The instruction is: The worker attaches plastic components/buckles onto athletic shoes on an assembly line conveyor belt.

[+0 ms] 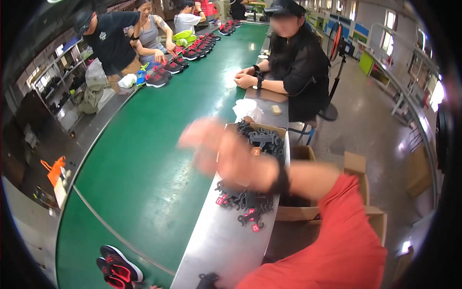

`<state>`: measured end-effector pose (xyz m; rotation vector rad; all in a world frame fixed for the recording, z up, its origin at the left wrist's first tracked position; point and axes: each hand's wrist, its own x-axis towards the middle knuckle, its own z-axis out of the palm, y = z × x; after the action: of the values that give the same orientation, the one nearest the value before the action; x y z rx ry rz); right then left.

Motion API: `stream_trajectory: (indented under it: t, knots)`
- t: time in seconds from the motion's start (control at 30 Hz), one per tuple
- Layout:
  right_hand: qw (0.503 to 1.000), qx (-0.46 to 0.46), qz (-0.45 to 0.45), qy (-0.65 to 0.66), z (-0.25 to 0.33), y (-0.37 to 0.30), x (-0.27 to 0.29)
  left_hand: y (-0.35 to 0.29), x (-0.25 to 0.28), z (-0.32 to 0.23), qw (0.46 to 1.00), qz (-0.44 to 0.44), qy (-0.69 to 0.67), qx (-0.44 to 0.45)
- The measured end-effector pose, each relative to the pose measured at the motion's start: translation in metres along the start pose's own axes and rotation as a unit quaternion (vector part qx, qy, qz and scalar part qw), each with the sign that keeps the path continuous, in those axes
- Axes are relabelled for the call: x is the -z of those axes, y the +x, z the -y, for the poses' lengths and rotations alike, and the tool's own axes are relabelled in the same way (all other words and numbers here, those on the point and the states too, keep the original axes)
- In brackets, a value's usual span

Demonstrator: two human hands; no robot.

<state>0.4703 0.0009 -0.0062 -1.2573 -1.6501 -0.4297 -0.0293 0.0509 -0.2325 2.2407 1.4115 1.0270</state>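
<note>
My right hand (219,151) is smeared by motion above the inner edge of the green belt. Its fingers point left, and I cannot make out whether they hold anything. Beneath and beside it is an open carton (287,144) of black plastic shoe hangers (267,139). More loose hangers (248,204), some with red tags, lie on the metal ledge below the wrist. A pair of black sneakers (120,267) with red lining rests on the belt at the lower left. Just right of the sneakers, a sliver of skin at the bottom edge appears to be my left hand (155,287); its fingers are hidden.
The green conveyor belt (144,159) runs away from me, beside a metal ledge (221,241). Several sneakers (166,72) line its far left side, where people stand. A person in black (303,67) sits at the right. Open cartons (356,164) stand beside my arm; a fan (337,43) is behind.
</note>
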Motion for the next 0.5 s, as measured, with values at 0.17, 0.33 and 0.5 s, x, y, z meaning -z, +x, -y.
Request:
stream_trajectory:
  t: [0.17, 0.33, 0.5]
  knots:
    - [0.873, -0.313, 0.2, -0.315, -0.168, -0.02, 0.157, 0.012, -0.007, -0.004, 1.0, 0.017, -0.01, 0.012]
    - [0.761, -0.301, 0.39, -0.422, -0.236, -0.069, 0.142, 0.003, -0.009, 0.006, 0.999, 0.024, 0.003, 0.022]
    - [0.743, -0.347, 0.438, -0.368, -0.264, -0.085, 0.117, -0.002, -0.007, 0.0, 0.998, 0.021, 0.028, 0.059]
